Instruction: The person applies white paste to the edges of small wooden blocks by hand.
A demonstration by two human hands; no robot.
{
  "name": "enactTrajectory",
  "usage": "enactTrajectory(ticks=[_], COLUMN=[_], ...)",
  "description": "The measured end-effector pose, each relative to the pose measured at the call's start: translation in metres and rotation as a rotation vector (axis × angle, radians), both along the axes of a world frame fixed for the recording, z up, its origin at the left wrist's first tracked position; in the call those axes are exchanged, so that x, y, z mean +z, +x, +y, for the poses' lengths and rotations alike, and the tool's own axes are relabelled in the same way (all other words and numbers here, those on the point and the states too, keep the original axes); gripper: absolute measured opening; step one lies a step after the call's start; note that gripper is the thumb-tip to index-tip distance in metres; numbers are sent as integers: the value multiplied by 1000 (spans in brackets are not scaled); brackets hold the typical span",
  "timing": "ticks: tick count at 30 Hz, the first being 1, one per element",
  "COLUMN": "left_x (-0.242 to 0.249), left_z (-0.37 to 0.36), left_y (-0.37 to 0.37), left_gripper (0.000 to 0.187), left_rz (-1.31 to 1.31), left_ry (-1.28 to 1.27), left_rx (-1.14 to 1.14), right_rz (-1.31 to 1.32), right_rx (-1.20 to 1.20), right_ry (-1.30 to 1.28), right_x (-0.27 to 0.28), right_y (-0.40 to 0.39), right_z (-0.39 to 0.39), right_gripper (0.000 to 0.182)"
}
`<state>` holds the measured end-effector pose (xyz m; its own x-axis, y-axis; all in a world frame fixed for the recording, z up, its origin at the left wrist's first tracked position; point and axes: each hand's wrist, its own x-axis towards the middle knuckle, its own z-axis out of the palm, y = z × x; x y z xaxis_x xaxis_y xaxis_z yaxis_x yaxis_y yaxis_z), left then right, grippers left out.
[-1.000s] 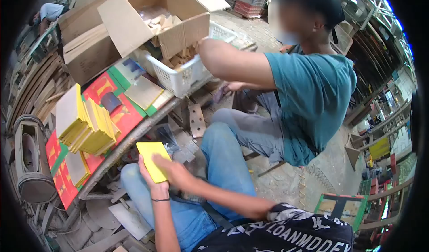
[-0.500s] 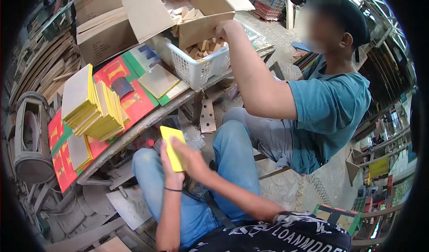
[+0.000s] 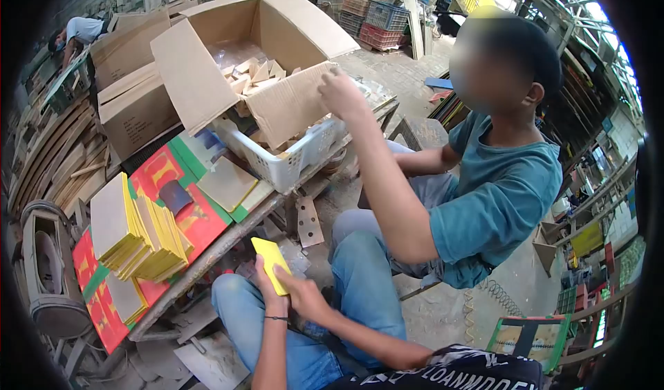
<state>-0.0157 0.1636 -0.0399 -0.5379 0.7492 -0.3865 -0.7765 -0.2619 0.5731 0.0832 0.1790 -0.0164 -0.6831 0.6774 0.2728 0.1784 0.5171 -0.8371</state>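
A thin rectangular board with a bright yellow face (image 3: 270, 260) is held tilted above my lap. My left hand (image 3: 268, 285) is closed around its left side and lower end, with a dark band on that wrist. My right hand (image 3: 308, 298) closes on its lower right edge, thumb on the yellow face. To the left, a stack of yellow-edged boards (image 3: 131, 231) stands on a bench covered by a red and green painted panel (image 3: 211, 210). A curved dark brown piece (image 3: 176, 197) and another yellow-edged board (image 3: 227, 182) lie beside the stack.
A co-worker in a teal shirt (image 3: 494, 210) sits at the right, a hand (image 3: 342, 92) at the flap of an open cardboard box (image 3: 290, 103) holding wood pieces. Below it is a white plastic basket (image 3: 277, 168). A perforated plate (image 3: 309, 222) is beyond my knees.
The view has tilted up, so things sit lower in it. My right hand has slid down the yellow board to its lower edge. The co-worker's hand and the box flap have shifted, covering more of the basket.
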Motion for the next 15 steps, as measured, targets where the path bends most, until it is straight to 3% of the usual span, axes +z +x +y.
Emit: enactTrajectory(ticks=[1,7,10,12,15], left_x=[-3,14,-3,-4,-3], left_z=[-1,-1,-13,-14,-3], left_y=[-5,-6,-28,-23,-14], left_gripper=[46,46,44,44,46], left_rz=[-14,-102,-58,-43,-14], left_ry=[13,68,38,2,65], left_rx=[1,39,-48,-82,45], right_rz=[65,-108,133,61,20], right_rx=[-34,-65,12,-13,-99], right_ry=[16,-185,28,-11,-8], right_x=[-5,-9,-8,-10,-12], right_y=[-2,-32,-21,-21,-31], right_z=[-9,31,-13,-4,25], right_gripper=[51,50,49,48,48])
